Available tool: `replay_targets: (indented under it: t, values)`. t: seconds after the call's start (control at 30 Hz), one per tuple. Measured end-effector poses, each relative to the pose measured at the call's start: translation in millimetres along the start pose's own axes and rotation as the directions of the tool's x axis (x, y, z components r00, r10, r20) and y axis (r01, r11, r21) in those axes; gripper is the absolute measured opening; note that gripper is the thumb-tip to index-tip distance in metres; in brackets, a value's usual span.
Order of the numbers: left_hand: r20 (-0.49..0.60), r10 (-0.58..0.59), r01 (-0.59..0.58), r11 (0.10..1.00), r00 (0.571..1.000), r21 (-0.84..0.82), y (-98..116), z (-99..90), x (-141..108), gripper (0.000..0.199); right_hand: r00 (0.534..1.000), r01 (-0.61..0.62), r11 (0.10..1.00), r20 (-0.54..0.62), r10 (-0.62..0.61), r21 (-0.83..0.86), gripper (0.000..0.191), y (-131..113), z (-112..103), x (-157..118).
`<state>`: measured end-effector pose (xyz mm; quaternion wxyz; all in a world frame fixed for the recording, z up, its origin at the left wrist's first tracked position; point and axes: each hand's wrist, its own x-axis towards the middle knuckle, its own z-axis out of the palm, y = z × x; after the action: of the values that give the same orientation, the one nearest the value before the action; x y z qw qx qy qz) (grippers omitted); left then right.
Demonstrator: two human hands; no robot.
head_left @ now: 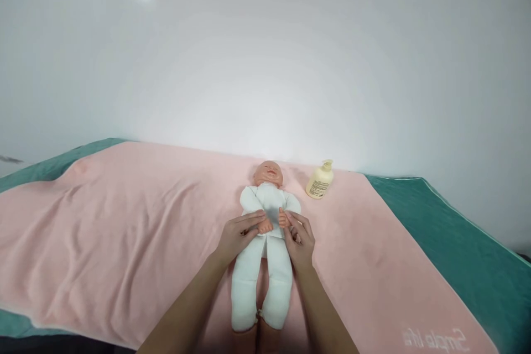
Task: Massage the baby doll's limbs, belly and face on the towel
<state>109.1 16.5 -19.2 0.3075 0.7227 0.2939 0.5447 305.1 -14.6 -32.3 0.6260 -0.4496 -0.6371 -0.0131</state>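
Note:
A baby doll (pixel 269 193) with a white cloth body lies on its back, its head toward the wall and its legs toward me. My left hand (pixel 238 237) pinches the doll's arm at the wrist, on the left side of its belly. On the other side, my right hand (pixel 301 238) grips the doll's other arm by its small hand, thumb and fingers closed around it. Both doll hands rest close together over the belly. The doll's feet run out of view at the bottom edge.
A pale yellow pump bottle (pixel 319 180) stands right of the doll's head. Beneath everything lies a pink blanket (pixel 373 254), wrinkled on the left, over a green cover (pixel 448 221). A white wall (pixel 265 66) rises directly behind.

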Motion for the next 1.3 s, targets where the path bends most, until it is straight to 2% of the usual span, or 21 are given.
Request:
replay_targets:
  t: [0.1, 0.23, 0.4, 0.57, 0.63, 0.7, 0.73, 0.77, 0.83, 0.9, 0.97, 1.03, 1.07, 1.13, 1.23, 1.3]
  values:
    - [0.065, -0.015, 0.012, 0.999, 0.998, 0.041, -1.6, 1.0, 0.6, 0.036, 0.995, 0.081, 0.997, 0.066, -0.081, -0.004, 0.041, 1.2, 0.5, 1.1]
    - [0.059, -0.014, 0.009, 0.996, 0.998, 0.085, -1.7, 2.8, 0.5, 0.034, 0.984, 0.147, 0.989, 0.099, -0.146, 0.006, 0.050, 0.2, 0.9, 3.5]
    - [0.071, -0.026, 0.018, 0.993, 0.997, 0.113, 0.3, 1.6, 1.2, 0.032, 0.980, 0.167, 0.986, 0.110, -0.168, 0.015, 0.051, -1.3, 0.9, 4.1]
    - [0.048, -0.086, 0.084, 0.995, 0.995, 0.044, 4.2, 2.3, 0.5, 0.031, 0.983, 0.121, 0.993, 0.141, -0.121, 0.009, 0.044, -5.6, -0.8, 3.7]
    - [0.028, -0.124, 0.124, 0.992, 0.992, 0.014, 7.2, 2.0, 0.1, 0.030, 0.990, 0.052, 0.998, 0.127, -0.055, 0.026, 0.037, -7.6, -1.1, 3.6]
    - [-0.059, -0.195, 0.195, 0.981, 0.979, -0.006, 11.2, -0.6, 0.3, 0.030, 0.996, -0.071, 0.997, 0.064, 0.069, 0.036, 0.030, -8.9, -1.6, 4.2]
    - [-0.140, -0.255, 0.254, 0.967, 0.957, -0.026, 13.3, -3.2, 0.8, 0.030, 0.989, -0.149, 0.988, 0.010, 0.149, 0.042, 0.027, -9.1, -2.3, 5.2]
    - [-0.237, -0.325, 0.319, 0.945, 0.915, -0.064, 15.3, -6.5, 1.6, 0.032, 0.970, -0.232, 0.971, -0.058, 0.235, 0.059, 0.027, -9.1, -3.3, 6.9]
    - [-0.433, -0.449, 0.405, 0.893, 0.781, -0.196, 17.5, -15.7, 4.0, 0.037, 0.896, -0.373, 0.918, -0.202, 0.395, 0.139, 0.032, -7.7, -7.0, 11.8]
    - [-0.565, -0.513, 0.391, 0.858, 0.646, -0.332, 15.5, -27.1, 6.3, 0.040, 0.795, -0.461, 0.853, -0.315, 0.519, 0.243, 0.041, -3.7, -12.9, 17.6]
    - [-0.624, -0.573, 0.339, 0.819, 0.532, -0.463, 8.5, -39.1, 7.3, 0.037, 0.689, -0.527, 0.785, -0.377, 0.619, 0.327, 0.046, 3.4, -20.2, 21.8]
    - [-0.589, -0.673, 0.289, 0.732, 0.447, -0.617, -1.8, -50.2, 6.8, 0.032, 0.590, -0.582, 0.712, -0.398, 0.702, 0.393, 0.047, 12.5, -27.2, 22.7]
    - [-0.543, -0.727, 0.260, 0.670, 0.420, -0.695, -7.1, -54.9, 6.2, 0.029, 0.552, -0.600, 0.679, -0.395, 0.734, 0.423, 0.046, 17.2, -30.2, 21.9]
    - [-0.443, -0.806, 0.192, 0.542, 0.392, -0.818, -15.9, -61.9, 5.3, 0.023, 0.507, -0.612, 0.632, -0.378, 0.775, 0.476, 0.043, 26.1, -34.5, 19.0]
    - [-0.344, -0.861, 0.117, 0.412, 0.375, -0.904, -22.6, -66.9, 5.2, 0.023, 0.473, -0.616, 0.586, -0.348, 0.809, 0.526, 0.040, 37.5, -38.1, 13.5]
    - [-0.325, -0.878, 0.096, 0.379, 0.351, -0.920, -24.5, -67.7, 5.3, 0.020, 0.463, -0.617, 0.571, -0.337, 0.820, 0.541, 0.039, 44.5, -39.8, 10.3]
